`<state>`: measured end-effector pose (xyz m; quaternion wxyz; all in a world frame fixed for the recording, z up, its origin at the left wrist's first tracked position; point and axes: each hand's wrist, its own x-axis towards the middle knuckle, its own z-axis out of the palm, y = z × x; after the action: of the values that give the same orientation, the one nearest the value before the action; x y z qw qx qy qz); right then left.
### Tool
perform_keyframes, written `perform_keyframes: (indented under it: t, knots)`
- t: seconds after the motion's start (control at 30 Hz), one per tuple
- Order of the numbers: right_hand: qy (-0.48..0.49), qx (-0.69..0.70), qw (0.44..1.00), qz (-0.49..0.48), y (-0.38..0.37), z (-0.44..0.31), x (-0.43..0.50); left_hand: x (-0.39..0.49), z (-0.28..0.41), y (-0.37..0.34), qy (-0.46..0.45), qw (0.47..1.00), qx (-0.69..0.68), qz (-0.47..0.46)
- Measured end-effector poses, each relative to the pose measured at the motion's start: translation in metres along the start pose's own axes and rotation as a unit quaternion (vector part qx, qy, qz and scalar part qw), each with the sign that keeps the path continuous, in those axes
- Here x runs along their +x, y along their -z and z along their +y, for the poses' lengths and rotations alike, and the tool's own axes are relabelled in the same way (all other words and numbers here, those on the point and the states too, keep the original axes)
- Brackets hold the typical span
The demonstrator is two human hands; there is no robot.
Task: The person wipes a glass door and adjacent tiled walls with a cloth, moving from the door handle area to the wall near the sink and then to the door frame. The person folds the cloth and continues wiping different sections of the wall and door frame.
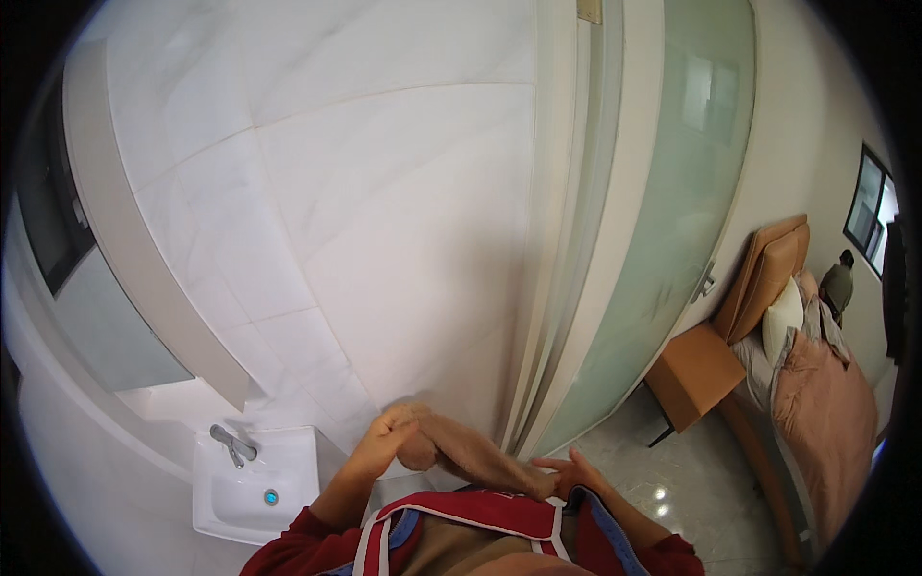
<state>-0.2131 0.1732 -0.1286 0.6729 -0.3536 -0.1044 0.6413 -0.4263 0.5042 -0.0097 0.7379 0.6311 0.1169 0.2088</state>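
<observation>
A brown, fuzzy cloth, seemingly a towel, (475, 453) stretches slantwise between my hands, bunched into a long roll in front of my chest. My left hand (392, 435) is closed around its upper end, and a rounded fold hangs below the fingers. At the narrowed lower end is my right hand (576, 475), which pinches the cloth near the palm while some fingers stick out. I wear a red apron (475, 511) with white trim over red sleeves.
A white washbasin (216, 529) with a metal faucet (234, 445) stands at left, below a mirror cabinet (122, 324). A frosted glass door (648, 252) is at right. Beyond it are a brown nightstand (695, 371), a bed (828, 425) and a person (837, 288) near it.
</observation>
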Motion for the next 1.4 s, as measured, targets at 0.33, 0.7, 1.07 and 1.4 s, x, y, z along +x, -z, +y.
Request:
perform_keyframes:
  t: [0.33,0.7,1.07,1.4]
  knots:
    - [-0.134,-0.497,0.857,-0.022,0.004,-0.001,0.069,0.008,0.034,-0.019,-0.018,0.981,0.168,-0.092]
    - [0.361,-0.608,0.693,0.143,-0.07,-0.103,0.006,-0.008,0.042,0.018,-0.07,0.806,0.579,0.104]
    - [0.203,-0.705,0.636,0.238,-0.101,-0.117,0.013,-0.01,0.025,0.021,-0.068,0.945,0.249,0.201]
    - [0.602,-0.513,0.588,0.172,-0.132,-0.135,-0.018,-0.021,0.062,0.005,-0.133,0.878,0.422,0.181]
